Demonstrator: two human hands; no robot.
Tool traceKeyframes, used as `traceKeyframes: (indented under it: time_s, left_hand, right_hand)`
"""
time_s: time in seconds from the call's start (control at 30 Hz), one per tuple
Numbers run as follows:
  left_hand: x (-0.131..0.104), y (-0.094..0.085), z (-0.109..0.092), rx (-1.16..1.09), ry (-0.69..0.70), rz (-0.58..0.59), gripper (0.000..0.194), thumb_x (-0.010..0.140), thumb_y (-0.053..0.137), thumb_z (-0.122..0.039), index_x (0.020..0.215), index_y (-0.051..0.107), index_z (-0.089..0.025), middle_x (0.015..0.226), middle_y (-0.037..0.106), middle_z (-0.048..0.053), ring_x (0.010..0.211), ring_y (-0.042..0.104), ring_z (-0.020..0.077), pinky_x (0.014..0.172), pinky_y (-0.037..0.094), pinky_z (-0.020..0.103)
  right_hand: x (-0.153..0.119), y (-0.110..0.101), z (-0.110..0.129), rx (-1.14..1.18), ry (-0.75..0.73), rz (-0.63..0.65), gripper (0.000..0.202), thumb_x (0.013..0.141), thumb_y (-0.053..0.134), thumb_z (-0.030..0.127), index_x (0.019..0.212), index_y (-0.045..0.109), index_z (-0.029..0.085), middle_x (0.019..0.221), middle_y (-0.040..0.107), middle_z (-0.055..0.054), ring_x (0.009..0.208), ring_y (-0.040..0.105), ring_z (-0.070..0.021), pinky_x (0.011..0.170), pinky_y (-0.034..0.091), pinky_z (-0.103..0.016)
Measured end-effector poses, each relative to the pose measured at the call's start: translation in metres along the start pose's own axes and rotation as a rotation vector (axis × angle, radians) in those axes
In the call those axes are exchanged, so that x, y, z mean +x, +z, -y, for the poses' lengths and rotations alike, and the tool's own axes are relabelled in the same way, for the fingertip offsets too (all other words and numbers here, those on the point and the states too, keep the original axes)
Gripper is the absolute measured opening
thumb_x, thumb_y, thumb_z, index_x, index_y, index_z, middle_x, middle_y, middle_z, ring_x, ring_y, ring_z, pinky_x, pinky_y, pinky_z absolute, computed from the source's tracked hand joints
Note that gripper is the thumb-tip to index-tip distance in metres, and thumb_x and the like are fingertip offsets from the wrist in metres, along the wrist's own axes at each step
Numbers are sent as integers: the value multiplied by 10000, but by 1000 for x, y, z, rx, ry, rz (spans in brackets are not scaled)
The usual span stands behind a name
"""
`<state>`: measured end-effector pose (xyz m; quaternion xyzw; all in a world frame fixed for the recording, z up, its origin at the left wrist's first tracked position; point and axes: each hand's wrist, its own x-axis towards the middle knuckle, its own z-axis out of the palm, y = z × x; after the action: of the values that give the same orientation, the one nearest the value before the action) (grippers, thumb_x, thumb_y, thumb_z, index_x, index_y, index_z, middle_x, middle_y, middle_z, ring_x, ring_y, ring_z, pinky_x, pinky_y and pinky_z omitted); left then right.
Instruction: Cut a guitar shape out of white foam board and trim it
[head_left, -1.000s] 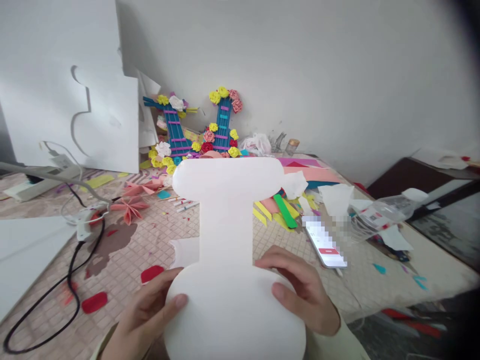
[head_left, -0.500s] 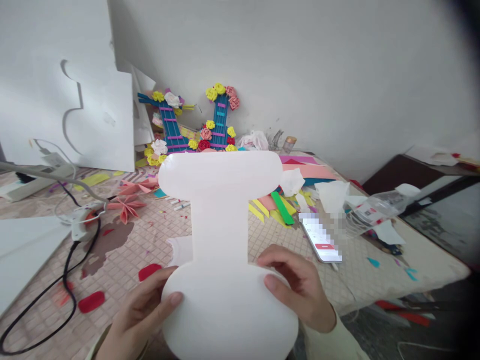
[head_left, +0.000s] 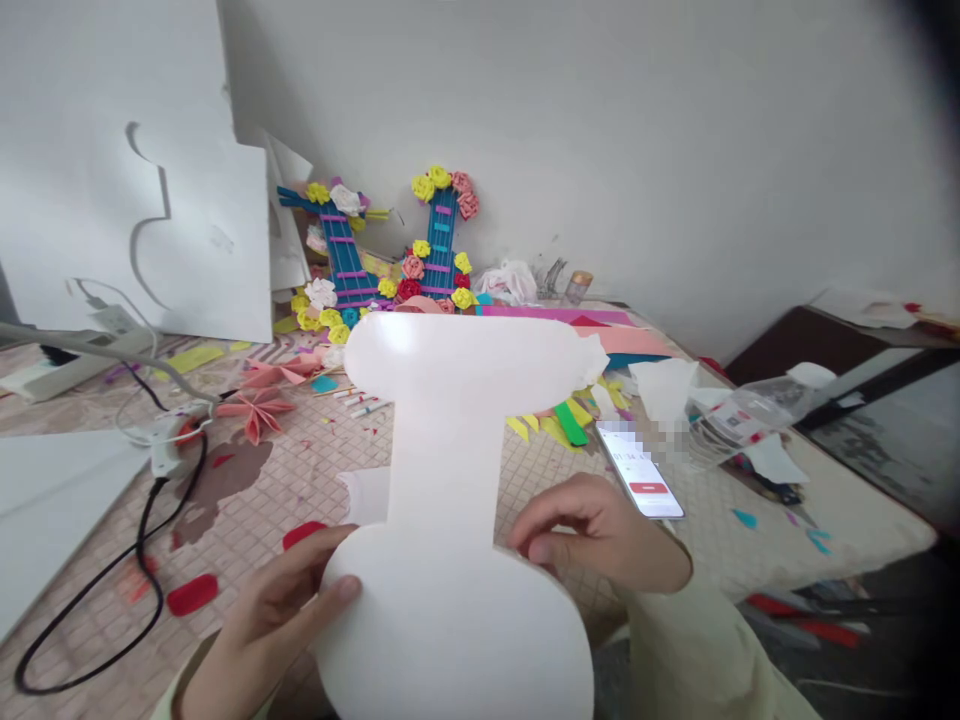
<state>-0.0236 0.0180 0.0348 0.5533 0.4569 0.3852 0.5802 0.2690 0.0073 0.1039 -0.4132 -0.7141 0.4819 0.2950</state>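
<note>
A white guitar-shaped board cutout (head_left: 446, 460) stands upright in front of me. Its wide rounded head points away and its round body is nearest to me, with the lower end cut off by the view. My left hand (head_left: 281, 610) grips the left side of the body, thumb on the front face and fingers behind. At the right, my right hand (head_left: 600, 540) has thumb and fingertips curled together at the upper edge of the body, near the corner with the neck. Part of its fingers is hidden.
Two blue paper guitars with paper flowers (head_left: 441, 240) lean on the wall. A glue gun (head_left: 169, 445) with a looping black cable lies left. A phone (head_left: 641, 475), a plastic bottle (head_left: 765, 415) and paper scraps (head_left: 574, 424) are on the right. Red paper pieces (head_left: 193, 595) lie near my left hand.
The cutout's head has shifted right and slightly down. My right hand has slid up along the body's edge, its thumb moving off the front face. My left hand keeps its grip.
</note>
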Motion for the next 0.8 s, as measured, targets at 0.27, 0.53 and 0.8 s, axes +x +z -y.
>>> traceKeyframes:
  time_s: [0.27,0.53,0.8]
  left_hand:
    - [0,-1,0,-24,-29,5,278,693,665,-300,971,670,-289,953,688,24,875,615,204,732,498,227]
    - [-3,10,-6,-174,-98,-75,264,652,695,-325,908,687,-258,861,697,15,770,620,180,642,490,199]
    - [-1,9,-3,-167,-108,-108,326,647,688,-346,946,664,-219,947,683,37,863,613,233,683,495,260]
  right_hand:
    - [3,6,6,-313,-210,2,161,828,501,232,762,624,153,654,640,-14,577,557,-82,582,440,-192]
    - [-3,14,1,-588,-263,14,128,872,364,192,807,474,191,735,559,-22,668,493,-111,626,394,-227]
    - [-2,4,-41,-412,9,-254,259,902,267,277,671,359,205,564,392,38,528,393,-107,525,327,-250]
